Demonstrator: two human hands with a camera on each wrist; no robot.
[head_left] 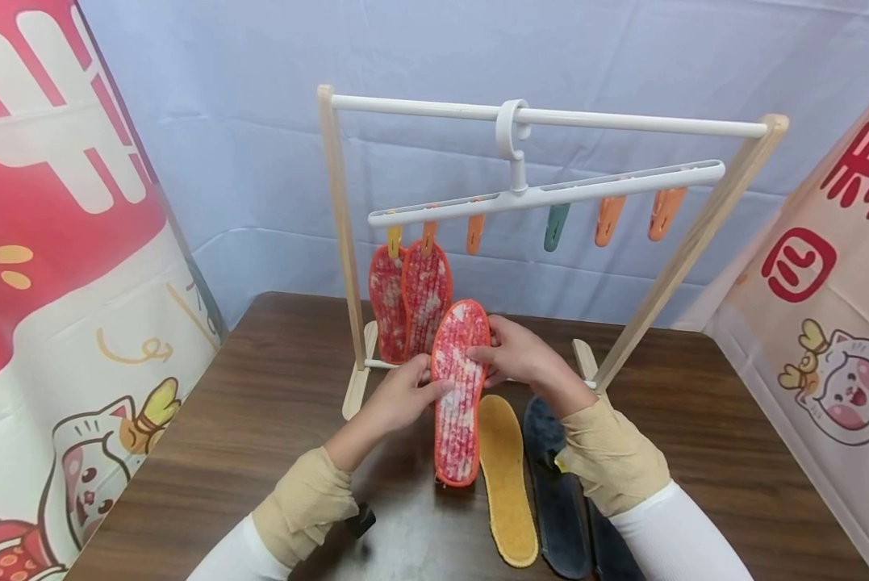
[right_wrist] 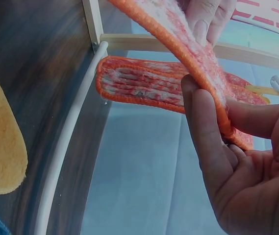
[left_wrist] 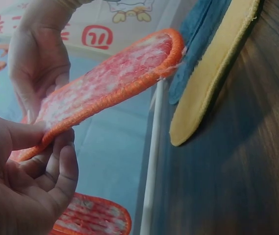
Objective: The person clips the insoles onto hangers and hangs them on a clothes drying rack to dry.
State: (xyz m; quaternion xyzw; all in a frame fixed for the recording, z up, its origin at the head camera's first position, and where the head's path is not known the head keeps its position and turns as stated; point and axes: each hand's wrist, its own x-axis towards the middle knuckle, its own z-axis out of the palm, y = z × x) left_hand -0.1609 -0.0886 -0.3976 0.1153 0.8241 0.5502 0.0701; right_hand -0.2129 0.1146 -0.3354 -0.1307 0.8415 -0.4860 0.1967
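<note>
A red and white fuzzy insole [head_left: 457, 403] with an orange edge is held upright over the table by both hands. My left hand [head_left: 405, 394] pinches its left edge, thumb on the face and fingers behind, as the left wrist view shows. On the opposite edge, higher up, my right hand [head_left: 523, 352] grips it between thumb and fingers. Behind it, two similar insoles [head_left: 427, 303] hang from a yellow clip [head_left: 394, 240] and an orange clip [head_left: 429, 239] at the left of a white hanger [head_left: 550, 194]. The hanger tilts, its left end lower.
A wooden stand [head_left: 336, 186] carries the hanger on its white top rod [head_left: 645, 123]. Farther right, the hanger bears an orange clip [head_left: 475, 234], a green clip [head_left: 556, 227] and more orange ones. A yellow insole [head_left: 507, 484] and dark insoles [head_left: 556, 500] lie on the brown table [head_left: 260, 420].
</note>
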